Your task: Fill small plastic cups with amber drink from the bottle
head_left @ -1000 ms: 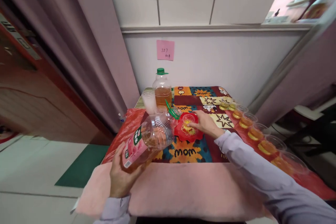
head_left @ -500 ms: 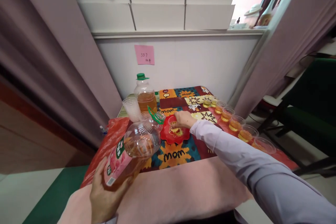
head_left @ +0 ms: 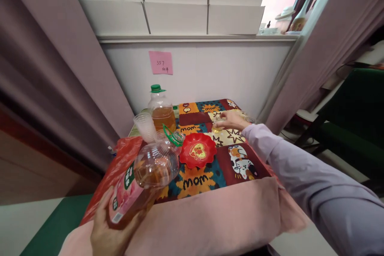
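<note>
My left hand [head_left: 112,224] is wrapped round the lower part of a large plastic juice bottle [head_left: 141,188] with a pink label and amber liquid. The bottle leans to the right, its green-ringed open neck near the rim of a red scalloped plate [head_left: 186,161]. Away to the right, my right hand [head_left: 232,121] is closed on a small clear plastic cup [head_left: 217,129] holding some yellow liquid. Hand and cup are above the patterned mat, behind and right of the plate. Fingers partly hide the cup.
A second juice bottle [head_left: 162,116] with a green cap stands at the back left. Beside it is a stack of clear cups [head_left: 145,126]. Red plastic film [head_left: 120,164] covers the table's left side, and a pink cloth [head_left: 216,216] its front.
My right hand has lifted the cup off the red plate and moved it right and back. The left hand still holds the tilted bottle. My right arm now hides the row of filled cups.
</note>
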Motion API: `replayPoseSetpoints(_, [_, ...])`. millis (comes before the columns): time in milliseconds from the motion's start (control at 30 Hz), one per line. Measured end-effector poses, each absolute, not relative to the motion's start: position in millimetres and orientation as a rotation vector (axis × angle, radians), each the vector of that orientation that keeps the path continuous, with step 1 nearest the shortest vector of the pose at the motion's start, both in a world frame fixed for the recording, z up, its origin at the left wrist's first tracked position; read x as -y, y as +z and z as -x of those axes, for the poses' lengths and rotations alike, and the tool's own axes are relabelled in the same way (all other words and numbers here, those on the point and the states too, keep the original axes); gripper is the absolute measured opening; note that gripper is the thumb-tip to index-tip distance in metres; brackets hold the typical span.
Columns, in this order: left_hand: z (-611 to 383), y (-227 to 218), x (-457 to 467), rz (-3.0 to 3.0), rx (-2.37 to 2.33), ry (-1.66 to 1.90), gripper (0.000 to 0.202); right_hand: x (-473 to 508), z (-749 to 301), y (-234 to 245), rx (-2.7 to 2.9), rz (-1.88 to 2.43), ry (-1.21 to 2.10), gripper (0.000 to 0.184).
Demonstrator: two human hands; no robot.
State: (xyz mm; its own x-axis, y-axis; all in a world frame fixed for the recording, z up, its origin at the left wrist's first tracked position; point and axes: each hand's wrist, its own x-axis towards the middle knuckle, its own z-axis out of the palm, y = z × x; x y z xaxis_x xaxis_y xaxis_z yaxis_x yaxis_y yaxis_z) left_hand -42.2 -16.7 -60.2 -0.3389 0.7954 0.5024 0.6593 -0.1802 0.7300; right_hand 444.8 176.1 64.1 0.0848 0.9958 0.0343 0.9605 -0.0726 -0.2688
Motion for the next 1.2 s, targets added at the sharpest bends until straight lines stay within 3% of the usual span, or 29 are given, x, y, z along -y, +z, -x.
replayPoseSetpoints(467, [43.1,-60.5,16.0,-1.669,-1.979,1.566,0.104,-186.5,-545.4,9.6,1.792,2.348,-0.043,0.046])
replayPoseSetpoints(1200, [46.2,-65.2,17.4,-1.754,-1.952,1.568,0.101,-195.0,-552.1,-11.5,1.686,2.492,-0.07,0.063])
